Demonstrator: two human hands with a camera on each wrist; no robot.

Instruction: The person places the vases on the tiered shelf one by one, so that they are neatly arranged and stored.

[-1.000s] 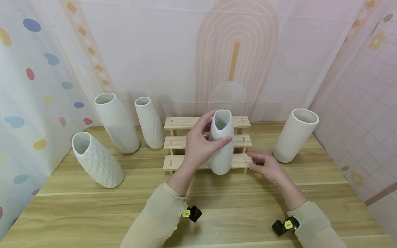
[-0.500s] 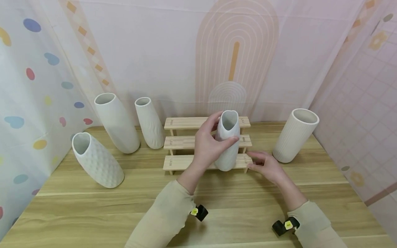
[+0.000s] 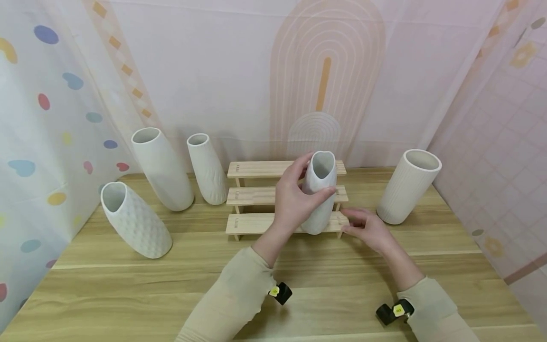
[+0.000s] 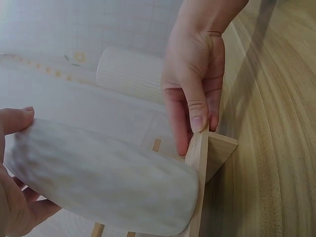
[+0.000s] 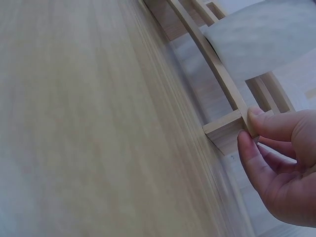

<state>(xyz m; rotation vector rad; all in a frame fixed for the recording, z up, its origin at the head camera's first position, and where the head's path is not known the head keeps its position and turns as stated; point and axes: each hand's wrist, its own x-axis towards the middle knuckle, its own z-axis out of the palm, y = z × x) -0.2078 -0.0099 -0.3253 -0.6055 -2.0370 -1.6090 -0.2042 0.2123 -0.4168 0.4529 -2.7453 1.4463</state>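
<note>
My left hand [image 3: 295, 197] grips a white vase [image 3: 321, 209] with a slanted, notched mouth, thumb across its front and fingers behind. The vase stands nearly upright at the right half of the bottom step of a three-tier wooden stand [image 3: 249, 224]. In the left wrist view the base of this dimpled vase [image 4: 113, 177] meets the step's board [image 4: 197, 182]. My right hand [image 3: 371, 229] pinches the right end of that bottom step. The right wrist view shows the thumb [image 5: 261, 123] on one face of the board and a finger on the other.
To the left on the wooden table [image 3: 128, 294] stand a tall smooth vase [image 3: 164, 171], a slim rippled vase [image 3: 208, 171] and a dimpled vase [image 3: 138, 228]. A ribbed cylindrical vase [image 3: 406, 194] is at the right. Patterned curtains [image 3: 205, 71] rise behind and at both sides.
My left hand has moved the vase to the right along the stand and slightly back, its base now higher in view over the bottom step. The right hand has kept its place.
</note>
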